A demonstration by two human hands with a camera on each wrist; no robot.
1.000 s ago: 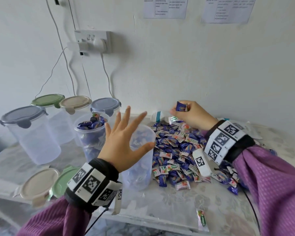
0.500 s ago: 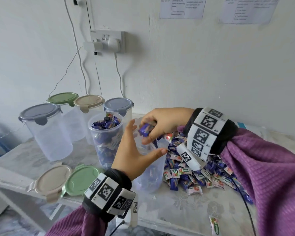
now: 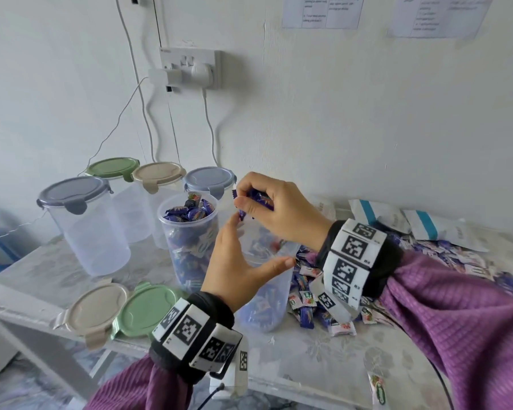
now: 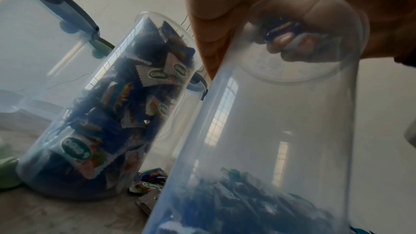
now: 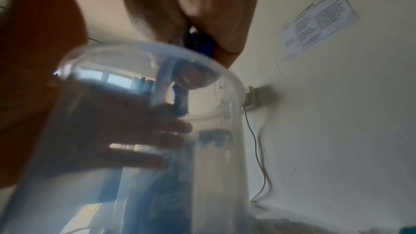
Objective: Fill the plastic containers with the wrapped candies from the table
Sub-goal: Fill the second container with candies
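My left hand (image 3: pixel 249 250) holds a clear plastic container (image 3: pixel 267 294), thumb on the near side, fingers on the far side; it leans toward the right. Blue candies lie at its bottom (image 4: pixel 247 202). My right hand (image 3: pixel 246 199) hovers over the container's mouth and pinches a few blue wrapped candies (image 3: pixel 259 198). Through the rim, the left wrist view shows those curled fingers (image 4: pixel 290 42). The right wrist view shows the candies (image 5: pixel 198 45) just above the rim (image 5: pixel 144 51). A candy pile (image 3: pixel 338 306) lies right of the container. A full open container (image 3: pixel 190 232) stands to its left.
Several empty lidded containers (image 3: pixel 83 226) stand at the back left. A beige lid (image 3: pixel 95 306) and a green lid (image 3: pixel 148 306) lie near the table's front edge. White bags (image 3: pixel 436 229) lie behind the pile. One stray candy (image 3: pixel 378 389) sits at the front right.
My right hand has carried the candies from the far side of the pile leftward to above the container's mouth. My left hand, open in the air before, now holds the container.
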